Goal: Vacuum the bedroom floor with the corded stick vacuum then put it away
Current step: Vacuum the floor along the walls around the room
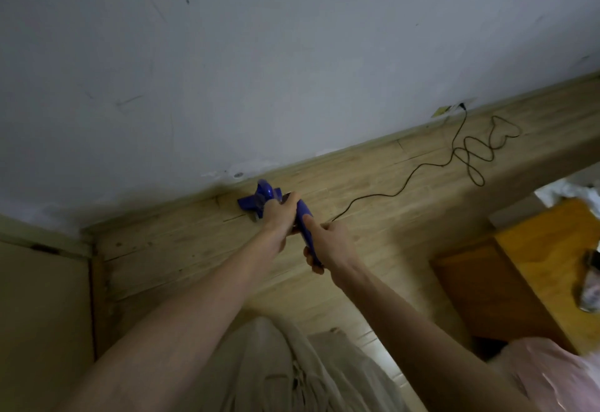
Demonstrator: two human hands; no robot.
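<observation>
Both hands are wrapped around the blue stick vacuum (303, 216), seen almost end-on from above so that its length is foreshortened. The left hand (280, 215) grips the upper body of the machine, fingers curled over the far side. The right hand (328, 242) holds the handle nearer the person, its forefinger laid straight along the blue casing while the other fingers curl underneath. Beyond the left hand the vacuum's blue floor head (256, 201) sits on the wooden floor (373, 171), close to the skirting board (194, 199) where the floor meets the pale, scuffed wall (259, 54). A thin black cord (406, 184) leaves the vacuum beside the right hand, trails over the floorboards toward the right, tangles into several loose loops, and climbs to a plug (462, 107) set in a wall socket just above the skirting. At the right edge stands an orange-brown wooden piece of furniture (519, 281), with a blurred object on top that cannot be identified. At the left edge is a plain beige panel (42, 307), perhaps a door or a cabinet side. Light, loose clothing (292, 363) fills the bottom of the view between the two bare forearms, and a pink sleeve (552, 379) shows at the lower right.
</observation>
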